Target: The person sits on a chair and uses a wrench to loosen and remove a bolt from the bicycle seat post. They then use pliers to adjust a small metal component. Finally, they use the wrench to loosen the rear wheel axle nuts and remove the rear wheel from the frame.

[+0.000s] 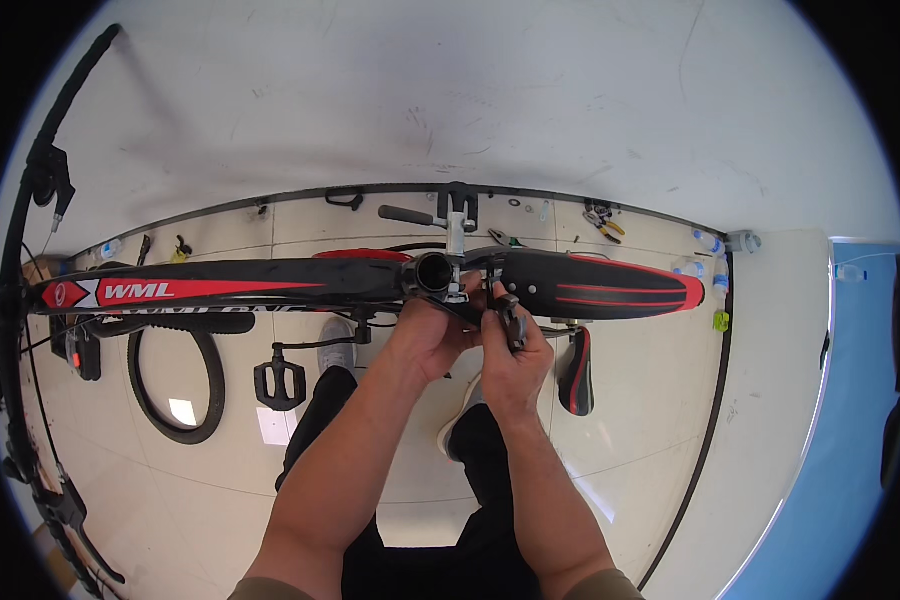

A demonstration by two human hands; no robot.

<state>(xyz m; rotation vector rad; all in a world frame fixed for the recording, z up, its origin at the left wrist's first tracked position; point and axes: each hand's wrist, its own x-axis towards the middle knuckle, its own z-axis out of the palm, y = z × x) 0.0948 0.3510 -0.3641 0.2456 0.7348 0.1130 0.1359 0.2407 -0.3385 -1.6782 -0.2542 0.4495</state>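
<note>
My left hand (432, 335) reaches under the open end of the seat tube (432, 272), its fingers curled by the front end of the rear mudguard (610, 288). What those fingers grip is partly hidden by the frame and by my other hand. My right hand (518, 375) is closed around a short dark metal tool (514, 328), held just below the mudguard's front end; its exact kind does not show. The mudguard is black with red stripes. A black and red bicycle frame (360, 280) runs left from the seat tube, beside a silver clamp (457, 235) with a dark handle.
Handlebars (45, 180) rise at the far left. A pedal (280, 385) sticks out toward me. On the floor are a loose tyre (210, 400), yellow-handled pliers (606, 225) and plastic bottles (708, 241). A saddle (576, 375) is below the mudguard. A white wall (420, 100) stands behind.
</note>
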